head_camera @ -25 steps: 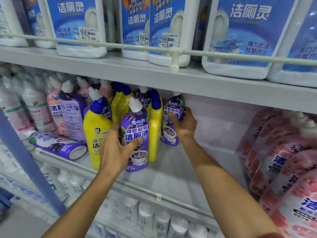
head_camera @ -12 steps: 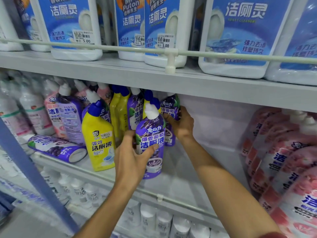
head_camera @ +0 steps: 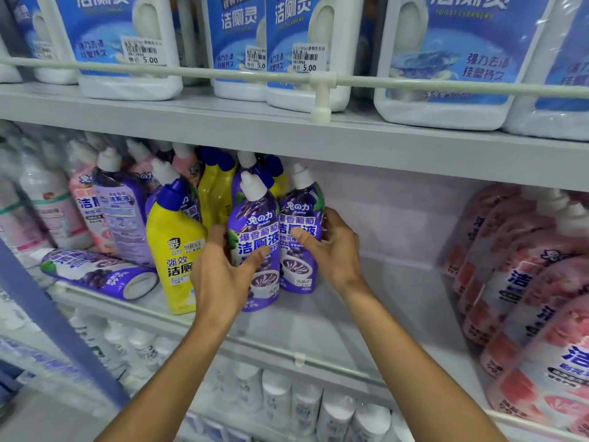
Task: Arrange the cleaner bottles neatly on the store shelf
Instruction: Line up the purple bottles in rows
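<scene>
Front purple plastic cleaner bottle with a white cap [head_camera: 255, 224] stands upright near the middle of the white store shelf [head_camera: 350, 314]. My left hand [head_camera: 220, 275] is wrapped round its lower body, thumb across the label. Touching it on the right, a second purple plastic cleaner bottle [head_camera: 302, 215] is gripped by my right hand [head_camera: 334, 253], thumb on its label. A yellow plastic bottle with a blue cap [head_camera: 173, 250] stands just left, near the shelf's front edge. A third purple bottle [head_camera: 95, 272] lies on its side toward the left end, and pink bottles [head_camera: 526, 275] lean at the right end.
</scene>
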`<state>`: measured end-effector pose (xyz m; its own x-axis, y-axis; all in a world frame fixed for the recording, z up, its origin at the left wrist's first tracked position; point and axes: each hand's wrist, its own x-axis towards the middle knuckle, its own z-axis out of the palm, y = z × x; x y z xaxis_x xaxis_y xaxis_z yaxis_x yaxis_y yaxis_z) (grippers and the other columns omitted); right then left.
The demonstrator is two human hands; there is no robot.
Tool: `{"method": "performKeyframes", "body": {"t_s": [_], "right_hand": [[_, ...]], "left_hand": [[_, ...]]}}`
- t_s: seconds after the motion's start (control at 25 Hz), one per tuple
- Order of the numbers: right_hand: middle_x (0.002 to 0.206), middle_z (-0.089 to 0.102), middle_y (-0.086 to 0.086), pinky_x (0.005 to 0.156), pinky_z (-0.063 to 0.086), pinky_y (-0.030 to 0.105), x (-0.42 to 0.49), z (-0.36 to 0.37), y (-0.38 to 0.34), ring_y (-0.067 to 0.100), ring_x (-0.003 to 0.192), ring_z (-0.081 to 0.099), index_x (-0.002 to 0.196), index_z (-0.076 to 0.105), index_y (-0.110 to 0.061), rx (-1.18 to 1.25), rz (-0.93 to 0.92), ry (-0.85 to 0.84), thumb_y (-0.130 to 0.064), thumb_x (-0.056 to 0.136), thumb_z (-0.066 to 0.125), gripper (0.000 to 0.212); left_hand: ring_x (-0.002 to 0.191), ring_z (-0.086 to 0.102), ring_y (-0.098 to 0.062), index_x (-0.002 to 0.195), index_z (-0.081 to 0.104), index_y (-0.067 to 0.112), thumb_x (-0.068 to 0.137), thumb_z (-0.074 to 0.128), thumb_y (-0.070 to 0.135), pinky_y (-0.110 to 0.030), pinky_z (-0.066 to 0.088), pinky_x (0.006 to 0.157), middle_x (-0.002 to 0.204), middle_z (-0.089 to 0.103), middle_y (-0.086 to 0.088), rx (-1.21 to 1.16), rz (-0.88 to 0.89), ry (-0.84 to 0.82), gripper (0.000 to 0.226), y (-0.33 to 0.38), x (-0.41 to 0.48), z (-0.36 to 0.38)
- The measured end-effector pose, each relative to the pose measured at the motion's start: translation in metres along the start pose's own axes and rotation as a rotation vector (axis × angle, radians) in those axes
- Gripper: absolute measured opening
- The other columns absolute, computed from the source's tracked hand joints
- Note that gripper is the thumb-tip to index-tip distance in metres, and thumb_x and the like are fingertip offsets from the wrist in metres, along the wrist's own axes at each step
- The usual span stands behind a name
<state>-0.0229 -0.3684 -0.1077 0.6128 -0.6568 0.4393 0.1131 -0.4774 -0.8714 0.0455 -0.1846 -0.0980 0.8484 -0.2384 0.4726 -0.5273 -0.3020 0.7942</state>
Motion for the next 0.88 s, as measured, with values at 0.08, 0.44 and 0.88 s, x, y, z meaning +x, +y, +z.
{"method": "performKeyframes", "body": {"t_s": [0.08,0.44,0.88], "right_hand": [[0.105,0.077,-0.01,0.078,0.063,0.03,0.002,0.017,-0.003,0.002,0.088,0.074,0.122,0.064,-0.018,-0.004,-0.012,0.002,-0.039,0.08,0.084,0.051],[0.103,0.075,-0.011,0.073,0.061,0.021,0.005,0.007,-0.001,0.0,0.085,0.074,0.124,0.063,-0.017,-0.007,-0.018,-0.015,-0.032,0.082,0.084,0.049],[0.1,0.074,-0.009,0.075,0.061,0.027,0.031,-0.095,0.03,0.009,0.086,0.071,0.115,0.062,-0.022,-0.064,0.139,0.089,-0.027,0.08,0.086,0.043]], "left_hand": [[0.074,0.066,-0.023,0.102,0.054,0.021,0.076,0.085,0.044,-0.039,0.053,0.061,0.084,0.07,0.004,0.014,0.002,0.01,0.046,-0.002,0.003,-0.002],[0.081,0.07,-0.026,0.106,0.054,0.017,0.076,0.085,0.044,-0.045,0.057,0.067,0.093,0.073,0.0,0.006,0.02,0.027,0.05,-0.006,0.003,0.0],[0.098,0.074,-0.016,0.12,0.06,0.021,0.076,0.084,0.032,-0.048,0.06,0.087,0.108,0.077,0.004,-0.37,0.066,-0.401,0.052,0.017,0.043,0.093]]}}
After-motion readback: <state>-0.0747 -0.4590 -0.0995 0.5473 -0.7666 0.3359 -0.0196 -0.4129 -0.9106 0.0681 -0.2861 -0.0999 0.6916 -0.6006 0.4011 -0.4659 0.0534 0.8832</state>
